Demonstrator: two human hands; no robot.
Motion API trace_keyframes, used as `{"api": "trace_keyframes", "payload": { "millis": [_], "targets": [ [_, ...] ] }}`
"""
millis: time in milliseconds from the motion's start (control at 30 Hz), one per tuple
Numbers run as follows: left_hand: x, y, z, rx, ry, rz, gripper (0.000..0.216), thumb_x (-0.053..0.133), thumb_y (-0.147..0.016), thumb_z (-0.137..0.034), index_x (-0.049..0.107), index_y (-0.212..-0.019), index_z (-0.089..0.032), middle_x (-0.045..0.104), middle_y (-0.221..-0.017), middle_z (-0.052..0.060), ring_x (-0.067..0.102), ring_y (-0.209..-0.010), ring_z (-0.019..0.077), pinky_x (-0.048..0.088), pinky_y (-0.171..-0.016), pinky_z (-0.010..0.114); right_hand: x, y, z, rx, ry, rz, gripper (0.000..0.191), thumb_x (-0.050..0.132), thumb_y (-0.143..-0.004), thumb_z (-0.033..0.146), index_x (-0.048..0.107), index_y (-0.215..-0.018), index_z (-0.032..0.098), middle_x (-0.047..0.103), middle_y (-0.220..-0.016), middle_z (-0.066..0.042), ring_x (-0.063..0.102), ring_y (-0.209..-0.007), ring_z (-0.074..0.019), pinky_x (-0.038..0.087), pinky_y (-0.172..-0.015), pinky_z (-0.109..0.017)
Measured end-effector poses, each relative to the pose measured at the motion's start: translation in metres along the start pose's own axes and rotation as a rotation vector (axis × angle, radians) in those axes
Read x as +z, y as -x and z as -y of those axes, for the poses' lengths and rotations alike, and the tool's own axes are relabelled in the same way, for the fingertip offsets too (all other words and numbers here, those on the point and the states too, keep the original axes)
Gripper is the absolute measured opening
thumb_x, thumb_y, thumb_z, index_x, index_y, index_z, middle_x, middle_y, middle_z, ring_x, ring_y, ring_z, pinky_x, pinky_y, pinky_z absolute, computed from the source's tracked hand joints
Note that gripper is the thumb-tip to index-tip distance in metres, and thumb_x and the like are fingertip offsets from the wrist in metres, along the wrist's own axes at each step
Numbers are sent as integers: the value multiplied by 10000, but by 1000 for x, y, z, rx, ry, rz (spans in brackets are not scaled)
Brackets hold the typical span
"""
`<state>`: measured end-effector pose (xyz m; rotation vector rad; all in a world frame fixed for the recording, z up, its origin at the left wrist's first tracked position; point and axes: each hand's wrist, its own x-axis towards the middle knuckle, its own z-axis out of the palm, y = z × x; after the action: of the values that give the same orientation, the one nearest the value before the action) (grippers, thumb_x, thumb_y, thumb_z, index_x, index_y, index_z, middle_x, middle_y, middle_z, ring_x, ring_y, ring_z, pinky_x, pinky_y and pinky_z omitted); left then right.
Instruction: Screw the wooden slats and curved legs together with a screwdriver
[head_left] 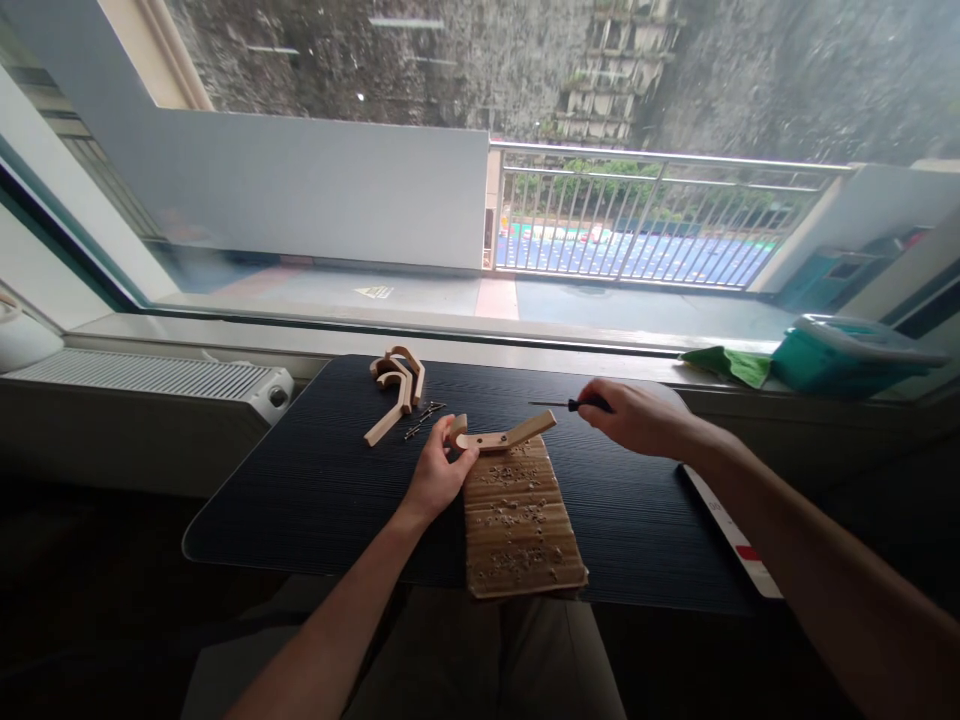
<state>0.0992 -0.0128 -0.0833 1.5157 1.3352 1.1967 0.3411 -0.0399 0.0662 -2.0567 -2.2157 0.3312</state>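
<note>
My left hand [439, 470] pinches the near end of a curved wooden hook piece [501, 437] that rests at the far edge of a ribbed wooden board [517, 525] strewn with wood chips. My right hand [637, 415] is closed round the handle of a thin screwdriver [566, 404], whose dark shaft points left above the table. The screwdriver tip hangs just beyond the hook's raised right end, apart from it.
Several more curved wooden hooks [396, 385] and some small screws [421, 418] lie at the back of the dark table [315, 480]. A white strip [731, 535] lies at right. A radiator [150, 378] stands left; a teal box [847, 355] and green cloth [724, 362] sit on the windowsill.
</note>
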Motion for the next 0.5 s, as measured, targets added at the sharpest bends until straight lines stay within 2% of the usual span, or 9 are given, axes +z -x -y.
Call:
{"api": "trace_keyframes", "payload": {
  "millis": [100, 133, 233, 300, 367, 500],
  "targets": [
    [-7, 3, -2, -4, -251, -54, 546, 658, -697, -409, 514, -1155, -149, 579, -1188, 154, 496, -1173, 283, 362, -992, 433, 43, -1, -22, 166, -474, -39, 349, 481, -790, 472, 591, -851, 146, 584, -693, -46, 499, -595, -140, 382, -530, -259],
    [-7, 7, -4, 11, -339, -44, 528, 652, -694, -452, 547, -1111, -145, 589, -1165, 156, 488, -1176, 302, 347, -998, 452, 57, -3, -23, 212, -623, -79, 384, 506, -764, 517, 587, -828, 147, 544, -651, -23, 472, -563, -130, 374, -507, -258],
    [-1, 18, -11, 101, -486, 31, 480, 662, -662, -508, 606, -981, -154, 620, -1077, 133, 498, -1145, 326, 334, -995, 471, 89, -12, -11, 219, -1004, -132, 418, 601, -684, 533, 601, -862, 154, 442, -593, 37, 388, -505, -94, 345, -459, -238],
    [5, 20, -16, 119, -455, 57, 464, 684, -646, -480, 606, -959, -146, 628, -1044, 123, 528, -1106, 313, 359, -976, 453, 99, -20, 4, 203, -1195, -124, 430, 645, -652, 504, 604, -886, 146, 401, -569, 57, 355, -489, -82, 324, -441, -226],
    [9, 17, -19, 67, -333, 82, 443, 683, -665, -434, 586, -985, -144, 642, -1011, 112, 583, -1027, 282, 422, -915, 418, 102, -28, 18, 239, -1337, -159, 439, 680, -623, 463, 593, -904, 136, 357, -526, 81, 310, -463, -71, 286, -414, -215],
    [6, 2, -24, -34, -58, 85, 409, 695, -681, -347, 529, -1017, -184, 675, -929, 78, 655, -854, 234, 509, -769, 372, 104, -37, 32, 224, -1436, -232, 357, 666, -642, 423, 562, -854, 154, 349, -458, 95, 282, -430, -69, 265, -395, -213]
  ]
}}
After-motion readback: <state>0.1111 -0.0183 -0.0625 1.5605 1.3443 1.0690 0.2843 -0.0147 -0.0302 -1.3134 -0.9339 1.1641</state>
